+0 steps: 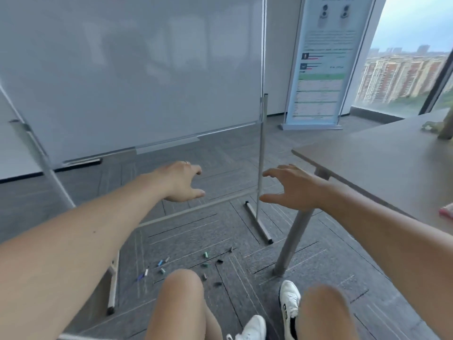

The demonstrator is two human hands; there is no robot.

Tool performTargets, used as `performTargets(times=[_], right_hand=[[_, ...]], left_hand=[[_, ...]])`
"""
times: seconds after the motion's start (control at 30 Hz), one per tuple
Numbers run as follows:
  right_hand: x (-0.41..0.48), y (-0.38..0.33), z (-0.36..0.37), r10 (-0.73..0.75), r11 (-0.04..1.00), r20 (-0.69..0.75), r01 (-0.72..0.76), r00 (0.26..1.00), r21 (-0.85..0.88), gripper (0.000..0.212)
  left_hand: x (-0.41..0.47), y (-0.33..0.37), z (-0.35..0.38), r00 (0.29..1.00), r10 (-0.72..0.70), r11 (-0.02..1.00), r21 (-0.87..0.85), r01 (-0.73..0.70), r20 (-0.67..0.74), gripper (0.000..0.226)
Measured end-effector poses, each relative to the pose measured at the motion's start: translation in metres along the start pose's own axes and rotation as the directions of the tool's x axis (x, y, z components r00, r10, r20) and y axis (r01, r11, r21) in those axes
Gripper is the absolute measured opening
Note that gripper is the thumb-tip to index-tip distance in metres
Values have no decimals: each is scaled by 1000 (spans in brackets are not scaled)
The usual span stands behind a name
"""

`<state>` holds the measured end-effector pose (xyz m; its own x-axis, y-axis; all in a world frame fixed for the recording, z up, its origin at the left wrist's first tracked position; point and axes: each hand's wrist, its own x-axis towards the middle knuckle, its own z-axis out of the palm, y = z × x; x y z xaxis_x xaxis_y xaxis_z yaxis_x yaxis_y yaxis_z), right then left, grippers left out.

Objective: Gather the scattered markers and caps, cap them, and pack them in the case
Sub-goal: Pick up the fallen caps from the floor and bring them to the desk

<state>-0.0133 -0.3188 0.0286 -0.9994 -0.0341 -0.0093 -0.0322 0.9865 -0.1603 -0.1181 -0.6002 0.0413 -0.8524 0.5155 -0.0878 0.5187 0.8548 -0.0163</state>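
Observation:
Several small markers and caps lie scattered on the grey carpet just ahead of my knees: a green piece (206,254), a black cap (220,261), a blue piece (160,263), a white and blue marker (143,274) and another black cap (217,284). My left hand (182,181) and my right hand (291,187) are stretched forward in the air well above them, fingers spread and loosely bent, holding nothing. A pink object (446,211) sits at the table's near edge on the right; I cannot tell what it is.
A whiteboard (127,69) on a metal stand with floor feet (258,223) stands just beyond the scattered pieces. A grey table (382,165) with a round leg (293,238) is to the right. A banner stand (321,65) and a window lie behind.

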Motion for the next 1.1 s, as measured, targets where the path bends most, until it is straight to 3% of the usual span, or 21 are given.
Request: performTargets(times=[0.33,0.57,0.77,1.1], right_hand=[[62,-69,42,-160,986,84,162,984,-24,81],[116,-132,105,-230,966,191,247,954,-73,79],[190,-161,201,-273,956,264,292,925,-37,75],[337,-147,410,-241,968,387,250,890,26,64]], left_hand=[[-40,-90,39,976,-217,976,-27,218,26,65],[-47,-163,114,947,-311,942,-105,318,77,59],[-9,-219,216,923,-330,927,-116,356,197,53],[104,-298,414,894,-326,904,-176,390,308,49]])
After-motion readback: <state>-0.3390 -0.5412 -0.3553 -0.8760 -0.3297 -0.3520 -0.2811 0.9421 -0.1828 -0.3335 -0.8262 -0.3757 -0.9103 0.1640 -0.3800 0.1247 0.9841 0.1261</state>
